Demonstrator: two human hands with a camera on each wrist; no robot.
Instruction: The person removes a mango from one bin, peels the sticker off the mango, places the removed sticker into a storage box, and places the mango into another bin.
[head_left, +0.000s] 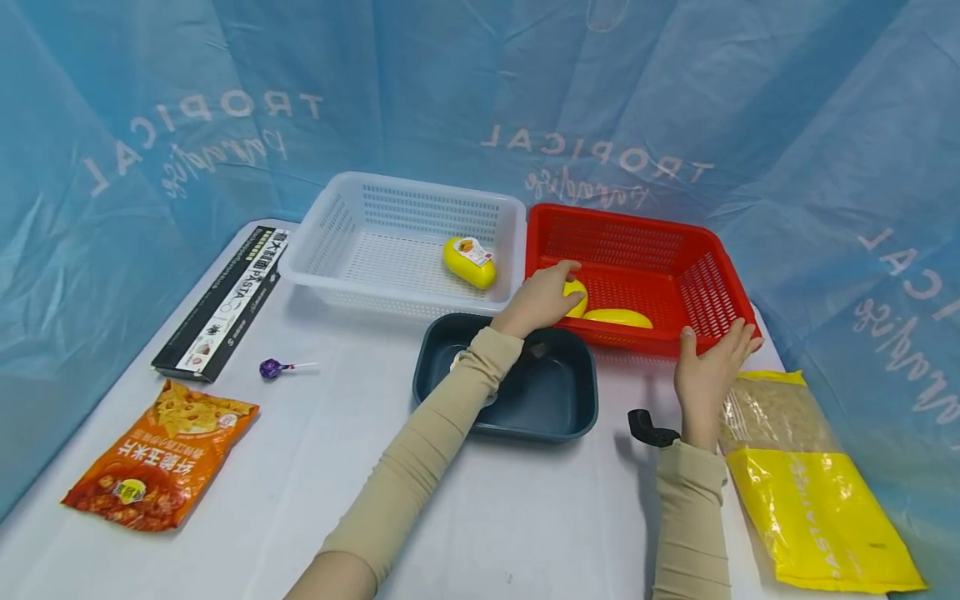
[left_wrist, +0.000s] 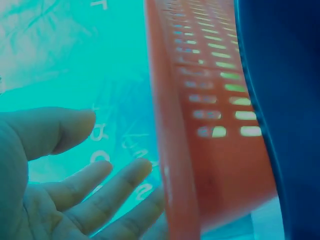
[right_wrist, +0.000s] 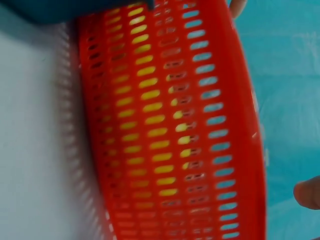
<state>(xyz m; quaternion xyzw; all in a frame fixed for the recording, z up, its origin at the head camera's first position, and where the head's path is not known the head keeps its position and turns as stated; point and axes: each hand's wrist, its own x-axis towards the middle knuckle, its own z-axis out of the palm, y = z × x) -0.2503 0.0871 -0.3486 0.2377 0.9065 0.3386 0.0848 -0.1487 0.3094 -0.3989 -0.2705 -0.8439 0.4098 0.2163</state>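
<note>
Head view: clock faces below take the dark tray (head_left: 555, 408) as centre unless said otherwise.
Red basket (head_left: 622, 219): 2 o'clock.
Yellow ovals inside: the rounder one (head_left: 576, 286) at the red basket's 8 o'clock, partly behind fingers; the longer one (head_left: 618, 317) near its 6 o'clock.
Left hand (head_left: 536, 298): over the red basket's 8 o'clock edge, beside the rounder one; fingers loose and apart, grasping nothing; contact cannot be told.
Right hand (head_left: 711, 371): red basket's near corner, between its 4 and 5 o'clock; fingers extended, unclenched, at the rim; contact cannot be told.
White basket (head_left: 420, 185): 11 o'clock, a labelled yellow oval (head_left: 467, 265) toward its own 4 o'clock.
Pasta box (head_left: 221, 304): between 9 and 10.
Lollipop (head_left: 271, 368): 9 o'clock.
Orange bag (head_left: 161, 458): between 8 and 9.
Yellow bag (head_left: 817, 500): between 3 and 4.
</note>
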